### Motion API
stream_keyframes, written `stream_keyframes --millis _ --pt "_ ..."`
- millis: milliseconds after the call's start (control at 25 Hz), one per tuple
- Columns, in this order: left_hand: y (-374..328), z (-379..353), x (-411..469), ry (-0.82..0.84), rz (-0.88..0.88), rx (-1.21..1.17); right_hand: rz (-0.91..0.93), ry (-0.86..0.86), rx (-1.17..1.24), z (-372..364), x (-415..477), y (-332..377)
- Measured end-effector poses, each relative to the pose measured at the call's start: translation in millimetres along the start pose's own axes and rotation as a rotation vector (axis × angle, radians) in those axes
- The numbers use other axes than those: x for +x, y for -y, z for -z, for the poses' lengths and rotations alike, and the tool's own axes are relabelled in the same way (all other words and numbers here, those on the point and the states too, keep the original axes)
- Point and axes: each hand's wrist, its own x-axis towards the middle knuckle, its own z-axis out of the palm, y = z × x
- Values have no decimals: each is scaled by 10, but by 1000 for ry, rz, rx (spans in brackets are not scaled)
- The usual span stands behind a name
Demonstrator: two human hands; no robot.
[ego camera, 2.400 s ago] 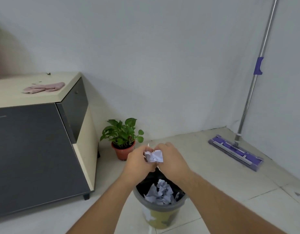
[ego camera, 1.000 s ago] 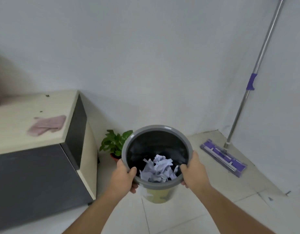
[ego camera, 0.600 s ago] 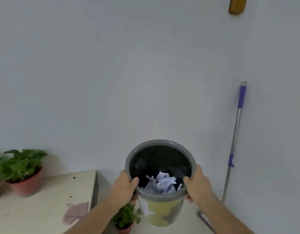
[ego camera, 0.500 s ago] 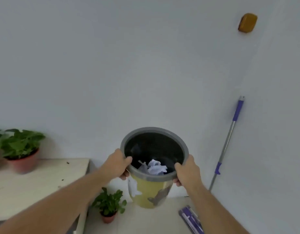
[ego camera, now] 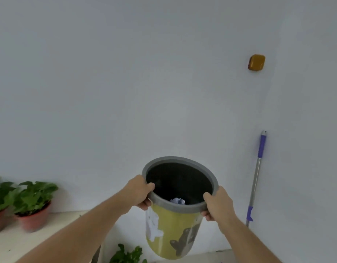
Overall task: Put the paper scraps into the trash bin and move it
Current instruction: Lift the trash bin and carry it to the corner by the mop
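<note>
Bin (ego camera: 171, 230) is held in the air in front of the wall, both hands on its grey rim. Left hand (ego camera: 138, 192) grips the left side of the rim, thumb over the lip and fingers (ego camera: 145, 205) curled under it. Right hand (ego camera: 218, 205) grips the right side the same way, thumb on top, fingers closed beneath.

Change vs 0.5 s ago: bin is tipped further away from the camera, so more of its yellow side with the white and grey figures shows. Less of the scraps (ego camera: 177, 201) is seen: only one pale crumpled bit above the near rim, the rest hidden by the rim and the dark liner. Bin has drifted right in view. The amber wall fitting (ego camera: 256, 62) sits lower in the picture.

Surface (ego camera: 17, 242) at lower left carries two potted plants (ego camera: 31, 202), just beside each other near its back edge; the left one is cut off by the frame and both are blurred. A third plant (ego camera: 126, 255) shows below the bin, only its top leaves in view. Mop handle (ego camera: 256, 179) leans at the right wall; its lower end is hidden behind the right forearm, head not seen. Bin's base edge is soft with motion blur.
</note>
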Motion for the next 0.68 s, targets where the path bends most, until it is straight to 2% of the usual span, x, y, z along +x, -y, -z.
stream_keyframes --millis 320,680 --pt "-641 -73 -184 0 -20 -4 -28 -31 22 528 89 252" --pt "-951 -476 -47 13 -45 23 0 -56 9 991 296 155"
